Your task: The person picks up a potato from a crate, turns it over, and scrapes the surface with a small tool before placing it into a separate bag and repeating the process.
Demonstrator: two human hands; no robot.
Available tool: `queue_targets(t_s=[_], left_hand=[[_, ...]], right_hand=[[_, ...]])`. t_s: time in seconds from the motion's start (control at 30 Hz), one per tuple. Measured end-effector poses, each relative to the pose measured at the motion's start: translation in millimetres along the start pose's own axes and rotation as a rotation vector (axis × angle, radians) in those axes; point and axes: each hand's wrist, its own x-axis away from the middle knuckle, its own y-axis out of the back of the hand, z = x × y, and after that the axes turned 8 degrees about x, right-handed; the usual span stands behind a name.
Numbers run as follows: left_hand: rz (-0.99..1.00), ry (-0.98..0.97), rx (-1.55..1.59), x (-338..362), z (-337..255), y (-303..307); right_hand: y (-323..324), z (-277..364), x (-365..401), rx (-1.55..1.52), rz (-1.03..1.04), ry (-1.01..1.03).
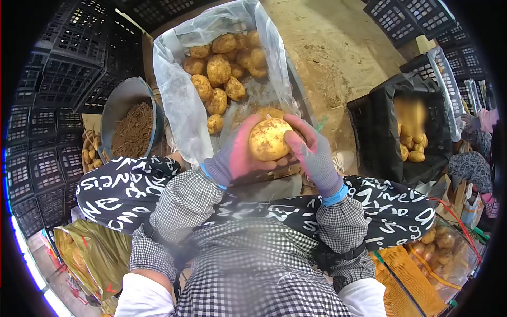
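Note:
A large yellow potato [270,139] with brown soil patches is held up in front of me. My left hand [240,150], in a pink and grey glove, grips it from the left and underneath. From the right, my right hand [312,149], gloved the same way, closes on it with the thumb on its face. Just behind the hands stands a crate lined with a whitish plastic sheet [182,100]. Several soil-covered potatoes [218,70] lie in it, mostly toward the far end. Part of another potato shows just behind the held one.
At left is a bucket of brown soil [133,129], beside stacked black crates [63,63]. A crate with black lining [375,121] holds potatoes at right. An orange mesh sack [406,280] and an olive plastic bag [97,253] flank me. Another person's pink sleeve [488,119] shows far right.

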Motion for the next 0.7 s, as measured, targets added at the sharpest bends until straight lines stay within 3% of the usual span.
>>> queue_targets(t_s=[0.1,0.17,0.2,0.23,0.27,0.33,0.43,0.53,0.63,0.7], left_hand=[[0.206,0.202,0.179,8.5,-40.5,-22.3],[0.041,0.166,-0.109,8.0,-56.6,-39.9],[-0.195,0.055,-0.453,2.7,-59.7,-54.4],[-0.295,-0.044,-0.593,-2.7,-63.2,-57.0],[-0.410,-0.130,-0.738,-8.0,-66.8,-59.5],[-0.363,-0.264,-0.628,-24.0,-80.7,-50.2],[-0.440,-0.280,-0.922,-67.0,-92.1,2.1],[-0.379,-0.099,-1.558,-93.4,-51.5,56.3],[-0.140,0.070,-1.767,-117.8,-20.8,50.5],[-0.093,-0.080,-1.614,-158.7,30.7,106.9]], right_hand=[[-0.7,2.6,-0.5,-0.052,0.115,-0.023],[-1.3,4.2,0.1,-0.099,0.180,-0.030],[-1.8,7.8,2.2,-0.141,0.202,-0.052],[-1.5,10.1,3.1,-0.182,0.225,-0.073],[0.3,8.1,2.2,-0.222,0.165,-0.045],[8.6,1.1,-0.1,-0.304,0.046,0.011],[35.2,2.3,-2.2,-0.795,-0.185,0.075],[66.0,-4.4,-1.1,-1.009,-0.089,0.221],[70.7,-9.6,-0.3,-1.065,-0.301,0.232],[85.5,-1.9,6.7,-1.055,-0.390,0.299]])
